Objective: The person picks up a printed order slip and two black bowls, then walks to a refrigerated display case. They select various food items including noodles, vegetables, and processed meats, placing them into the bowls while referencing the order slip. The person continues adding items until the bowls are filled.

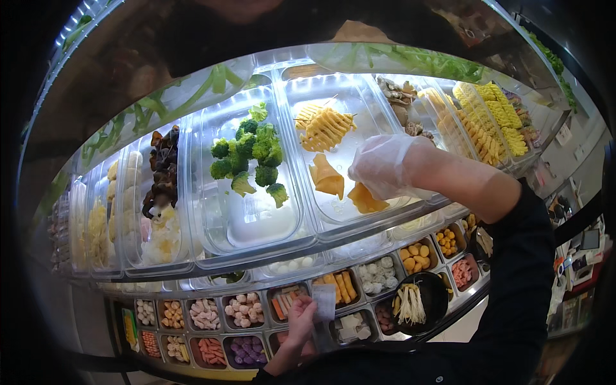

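Observation:
My right hand (387,168), in a loose clear plastic glove, reaches into a clear tray (292,151) from the right. Its fingers look curled down, and the glove hides what is in them. Just below it lies a folded yellow-brown tofu skin piece (367,200), partly covered by the hand. A second tofu skin piece (326,176) rests to its left, and skewered lattice-cut fried pieces (325,127) sit farther back. Low in the middle, my bare left hand (300,318) pinches a small white paper slip (325,303) above the lower row of pans.
Left of that tray, another holds broccoli (247,154); dark wood-ear fungus (163,163) is farther left. Yellow noodle blocks (497,112) stand at the right. A black bowl (420,324) with enoki mushrooms (409,303) rests over the lower pans. A curved cover (192,70) overhangs the back.

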`<state>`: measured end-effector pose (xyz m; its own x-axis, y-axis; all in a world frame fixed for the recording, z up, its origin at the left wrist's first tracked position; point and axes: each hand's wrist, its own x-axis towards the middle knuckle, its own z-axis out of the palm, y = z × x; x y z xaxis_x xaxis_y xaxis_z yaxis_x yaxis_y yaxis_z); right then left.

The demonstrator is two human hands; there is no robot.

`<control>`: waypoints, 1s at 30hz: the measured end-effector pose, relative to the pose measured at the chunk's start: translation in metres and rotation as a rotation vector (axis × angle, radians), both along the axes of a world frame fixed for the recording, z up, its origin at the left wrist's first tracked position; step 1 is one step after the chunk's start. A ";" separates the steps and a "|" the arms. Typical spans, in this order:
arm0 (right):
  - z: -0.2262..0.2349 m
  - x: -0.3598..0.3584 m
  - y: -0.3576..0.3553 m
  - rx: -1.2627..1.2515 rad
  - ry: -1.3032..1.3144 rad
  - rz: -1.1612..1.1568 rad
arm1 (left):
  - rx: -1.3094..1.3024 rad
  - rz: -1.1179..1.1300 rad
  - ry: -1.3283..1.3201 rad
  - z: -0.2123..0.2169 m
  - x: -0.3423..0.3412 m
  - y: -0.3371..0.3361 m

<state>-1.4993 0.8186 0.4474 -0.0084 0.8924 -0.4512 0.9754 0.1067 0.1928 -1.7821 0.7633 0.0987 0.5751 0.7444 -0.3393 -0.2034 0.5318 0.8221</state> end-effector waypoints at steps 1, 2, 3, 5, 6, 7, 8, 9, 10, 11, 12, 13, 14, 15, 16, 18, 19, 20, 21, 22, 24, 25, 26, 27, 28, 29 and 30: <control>0.002 0.003 0.001 0.095 0.048 0.007 | -0.017 0.020 0.005 -0.002 -0.002 0.003; 0.009 0.008 0.003 0.138 0.089 -0.003 | 0.006 -0.011 0.017 -0.004 -0.006 0.007; 0.014 0.013 0.005 0.186 0.127 -0.006 | 0.006 0.008 0.013 -0.006 -0.007 0.008; 0.020 0.019 0.013 0.299 0.283 -0.009 | -0.014 0.047 -0.012 -0.008 -0.007 0.010; 0.018 0.019 0.018 0.283 0.360 0.007 | 0.001 0.053 0.010 -0.009 -0.008 0.010; 0.014 0.019 0.022 0.267 0.436 0.022 | -0.005 0.054 0.018 -0.009 -0.008 0.010; 0.005 0.015 0.027 0.247 0.402 0.111 | -0.011 0.055 0.027 -0.009 -0.008 0.011; -0.006 0.010 0.031 0.227 0.367 0.198 | -0.006 0.057 0.034 -0.009 -0.007 0.011; -0.015 0.007 0.033 0.135 0.265 0.182 | -0.001 0.059 0.042 -0.009 -0.007 0.011; -0.025 0.002 0.036 0.110 0.270 0.161 | -0.014 0.065 0.062 -0.009 -0.006 0.011; -0.031 0.001 0.036 0.107 0.270 0.207 | 0.000 0.072 0.050 -0.009 -0.006 0.010; -0.034 -0.001 0.038 0.113 0.218 0.262 | -0.005 0.082 0.049 -0.009 -0.006 0.008; -0.033 -0.001 0.039 0.109 0.206 0.257 | -0.014 0.094 0.036 -0.010 -0.005 0.007; -0.030 0.001 0.037 0.133 0.194 0.280 | -0.012 0.095 0.043 -0.010 -0.005 0.006; -0.025 0.002 0.037 0.132 0.171 0.312 | -0.014 0.099 0.040 -0.011 -0.006 0.005; -0.009 0.009 0.032 0.225 0.166 0.308 | -0.016 0.098 0.040 -0.011 -0.008 0.006; -0.002 0.013 0.029 0.184 0.109 0.260 | -0.016 0.093 0.041 -0.011 -0.010 0.007; 0.002 0.015 0.024 0.063 0.165 0.111 | -0.026 0.098 0.041 -0.011 -0.011 0.007; 0.001 0.014 0.020 0.007 0.172 0.105 | -0.021 0.098 0.031 -0.011 -0.011 0.007; -0.001 0.014 0.014 -0.019 0.145 0.089 | -0.025 0.106 0.022 -0.011 -0.011 0.007; -0.013 0.011 0.005 -0.030 0.175 -0.072 | -0.024 0.116 0.012 -0.011 -0.010 0.007; -0.019 0.012 0.005 -0.013 0.078 0.041 | -0.021 0.121 0.012 -0.012 -0.008 0.007; -0.026 0.011 0.006 0.004 0.045 0.200 | -0.024 0.126 0.002 -0.013 -0.008 0.006; -0.030 0.012 0.007 -0.010 -0.028 0.334 | -0.025 0.129 0.004 -0.014 -0.008 0.006; -0.034 0.012 0.008 -0.004 -0.062 0.372 | -0.028 0.131 -0.007 -0.015 -0.008 0.006; -0.035 0.013 0.010 0.001 -0.016 0.376 | -0.043 0.134 -0.020 -0.016 -0.009 0.006; -0.034 0.015 0.012 0.017 0.003 0.357 | -0.020 0.127 -0.013 -0.017 -0.011 0.006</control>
